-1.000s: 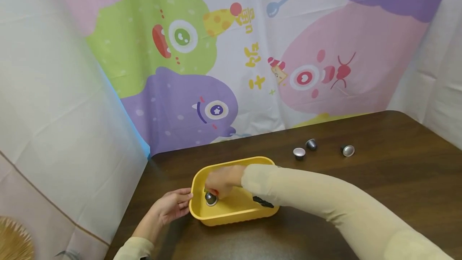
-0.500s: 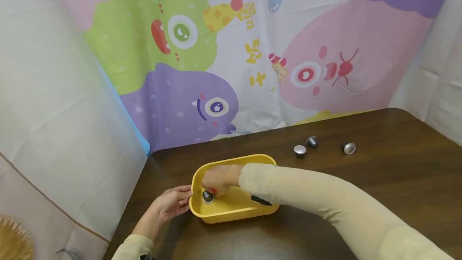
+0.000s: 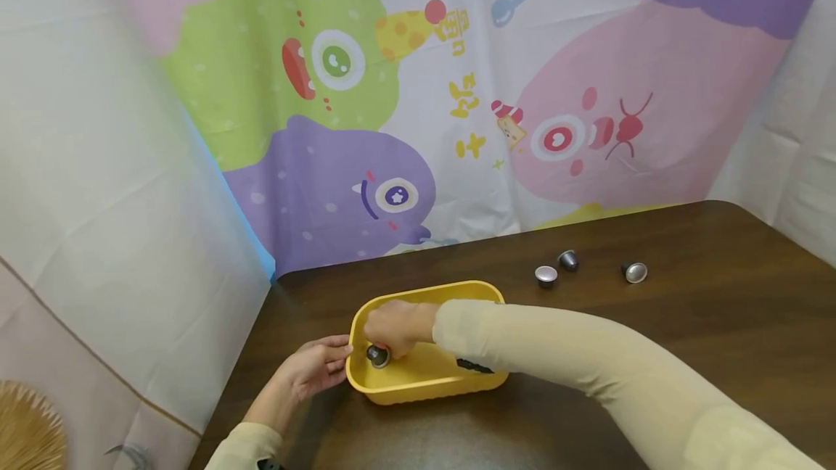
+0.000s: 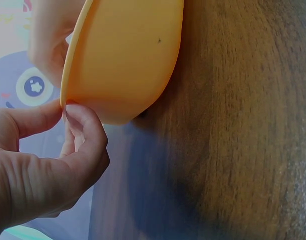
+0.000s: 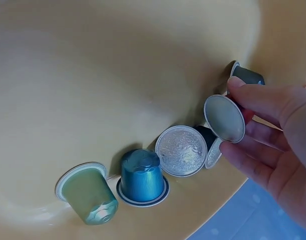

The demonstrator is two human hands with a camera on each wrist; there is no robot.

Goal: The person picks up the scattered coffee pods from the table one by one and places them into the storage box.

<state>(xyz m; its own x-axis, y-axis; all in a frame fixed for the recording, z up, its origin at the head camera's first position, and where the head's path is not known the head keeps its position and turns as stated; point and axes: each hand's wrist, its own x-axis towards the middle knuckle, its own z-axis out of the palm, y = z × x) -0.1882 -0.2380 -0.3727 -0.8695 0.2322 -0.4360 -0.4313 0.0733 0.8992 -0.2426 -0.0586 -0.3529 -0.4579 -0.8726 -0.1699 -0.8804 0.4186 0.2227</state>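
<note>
Head and wrist views: right hand pinches a capsule in the yellow tray; left hand grips its left rim; other capsules already lie inside, three capsules outside, far right.

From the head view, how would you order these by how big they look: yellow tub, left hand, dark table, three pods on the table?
Largest to smallest:
1. Dark table
2. Yellow tub
3. Left hand
4. Left pod, middle pod, right pod: too alike to rank
</note>
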